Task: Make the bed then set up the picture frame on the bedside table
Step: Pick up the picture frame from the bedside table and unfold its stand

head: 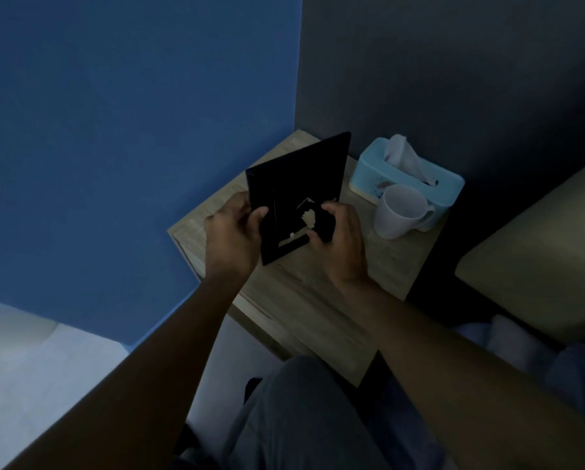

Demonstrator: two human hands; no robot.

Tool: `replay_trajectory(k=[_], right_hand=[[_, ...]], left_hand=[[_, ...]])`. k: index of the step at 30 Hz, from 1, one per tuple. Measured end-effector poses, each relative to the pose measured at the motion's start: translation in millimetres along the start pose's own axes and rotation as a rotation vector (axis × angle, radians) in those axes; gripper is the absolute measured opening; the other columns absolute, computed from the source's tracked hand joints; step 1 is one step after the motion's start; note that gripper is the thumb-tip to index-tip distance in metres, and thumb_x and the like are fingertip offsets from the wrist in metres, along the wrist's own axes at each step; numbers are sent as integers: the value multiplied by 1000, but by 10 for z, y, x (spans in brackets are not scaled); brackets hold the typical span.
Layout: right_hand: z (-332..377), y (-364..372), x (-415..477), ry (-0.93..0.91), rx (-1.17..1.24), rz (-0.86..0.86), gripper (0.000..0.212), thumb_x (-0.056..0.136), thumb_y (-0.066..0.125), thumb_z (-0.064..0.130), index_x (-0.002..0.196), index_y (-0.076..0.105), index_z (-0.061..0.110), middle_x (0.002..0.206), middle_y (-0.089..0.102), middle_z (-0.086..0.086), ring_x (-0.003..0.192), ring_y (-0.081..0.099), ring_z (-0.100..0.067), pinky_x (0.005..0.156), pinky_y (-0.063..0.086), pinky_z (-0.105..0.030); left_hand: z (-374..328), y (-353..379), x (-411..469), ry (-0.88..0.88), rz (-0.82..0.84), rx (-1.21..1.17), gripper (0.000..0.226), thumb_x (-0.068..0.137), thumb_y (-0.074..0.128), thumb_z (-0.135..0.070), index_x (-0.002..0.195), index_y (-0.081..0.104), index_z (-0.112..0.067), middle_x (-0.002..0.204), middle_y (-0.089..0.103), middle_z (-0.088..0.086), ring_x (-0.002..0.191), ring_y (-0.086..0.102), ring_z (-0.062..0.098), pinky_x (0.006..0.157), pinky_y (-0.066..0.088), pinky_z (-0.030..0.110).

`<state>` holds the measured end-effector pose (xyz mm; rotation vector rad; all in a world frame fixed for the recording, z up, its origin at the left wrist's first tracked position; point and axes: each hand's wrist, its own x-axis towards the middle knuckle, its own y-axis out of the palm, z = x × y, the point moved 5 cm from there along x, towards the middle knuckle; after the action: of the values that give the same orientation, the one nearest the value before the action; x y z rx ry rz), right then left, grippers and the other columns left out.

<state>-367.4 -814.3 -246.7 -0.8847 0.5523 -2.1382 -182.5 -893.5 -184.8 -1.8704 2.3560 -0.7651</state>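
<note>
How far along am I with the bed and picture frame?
Only a corner of the bed shows, so made or not is unclear. In hand: left hand and right hand hold the picture frame over the bedside table. Left: standing it there.

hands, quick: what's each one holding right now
Left hand: closed, gripping the picture frame by its left edge.
Right hand: closed, gripping the same frame near its lower right corner.

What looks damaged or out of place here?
The frame, gripped by the left hand and right hand over the table, shows ragged pale patches in its black back, as if torn. Nothing else stands out.
</note>
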Motion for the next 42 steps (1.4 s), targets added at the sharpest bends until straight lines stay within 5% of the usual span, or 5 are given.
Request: replay_trajectory(k=[15, 20, 27, 35, 42], right_hand=[[286, -321, -89, -180, -129, -105, 50, 75, 76, 12, 123, 67, 0, 108, 59, -16, 99, 59, -29, 76, 54, -46], [271, -344, -130, -66, -63, -58, 49, 81, 75, 10, 129, 62, 4, 118, 57, -14, 108, 57, -26, 86, 56, -36], [109, -402, -28, -24, 25, -2, 51, 83, 73, 6, 131, 57, 11, 120, 49, -1, 110, 46, -3, 91, 34, 2], [326, -487, -216, -147, -15, -110, 68, 76, 70, 14, 140, 49, 7, 147, 43, -13, 144, 36, -30, 118, 33, -48], [464, -146, -678, 11, 37, 66, 55, 91, 66, 40, 141, 54, 22, 142, 50, -1, 131, 48, -14, 97, 53, -44]], left_hand=[[-218, -59, -1, 80, -141, 241, 19, 96, 61, -19, 110, 69, -8, 80, 74, 6, 64, 66, 18, 59, 55, 31], [-271, -18, -8, 54, -97, 163, 20, 96, 61, -20, 111, 69, -9, 88, 75, 3, 75, 71, 15, 70, 60, 34], [-298, -84, -8, 57, -38, 64, 8, 91, 63, -24, 84, 62, -20, 79, 65, -3, 73, 64, 2, 58, 44, 3], [-476, -139, 93, 70, 25, 60, 1, 89, 66, -23, 88, 66, -22, 73, 66, -13, 62, 66, 1, 62, 61, 31], [-648, -72, 92, 47, 40, 39, 15, 88, 69, -20, 77, 62, -28, 75, 67, -10, 68, 67, 6, 66, 62, 36]])
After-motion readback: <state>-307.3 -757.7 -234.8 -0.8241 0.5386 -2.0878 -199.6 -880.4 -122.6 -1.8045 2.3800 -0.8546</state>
